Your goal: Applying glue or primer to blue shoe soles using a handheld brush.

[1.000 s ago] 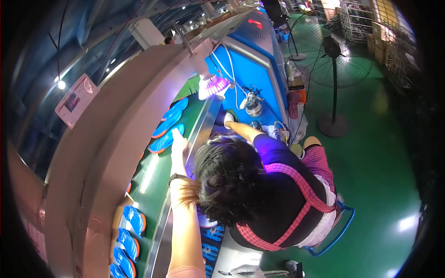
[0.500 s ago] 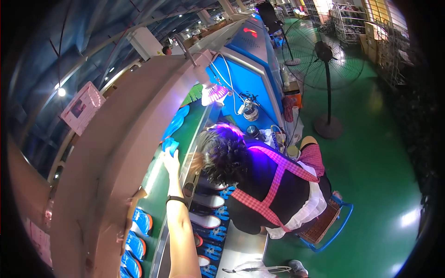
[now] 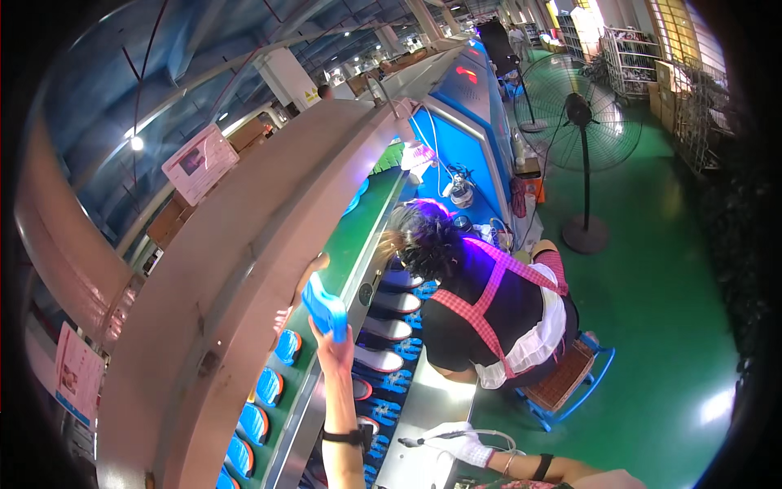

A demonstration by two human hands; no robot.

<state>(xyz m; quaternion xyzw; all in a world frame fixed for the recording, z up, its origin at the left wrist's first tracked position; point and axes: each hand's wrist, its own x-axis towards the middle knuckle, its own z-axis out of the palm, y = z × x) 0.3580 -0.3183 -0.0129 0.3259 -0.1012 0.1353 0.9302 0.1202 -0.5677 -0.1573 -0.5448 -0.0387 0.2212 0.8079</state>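
My left hand (image 3: 334, 352) is bare, with a black band at the wrist. It is closed round a blue shoe sole (image 3: 324, 308), raised over the green conveyor belt (image 3: 358, 232). My right hand (image 3: 456, 444), in a white glove, grips a slim dark-tipped tool (image 3: 413, 442) with a pale cord, above the metal ledge. Several blue soles with orange rims (image 3: 254, 424) lie in a row on the belt, left of my arm. On a lower rack to its right are shoes with white soles (image 3: 379, 360) and blue parts.
A co-worker in a checked-strap apron (image 3: 489, 285) bends over the line on a blue-framed stool (image 3: 562, 383). Fingers of another person (image 3: 318, 262) show beside the brown hood (image 3: 236, 269). A standing fan (image 3: 580, 163) and blue machine (image 3: 464, 155) stand beyond.
My left hand has drawn back toward me along the belt with the blue sole. My gloved right hand shows more fully. The view has shifted, bringing more belt soles into sight.
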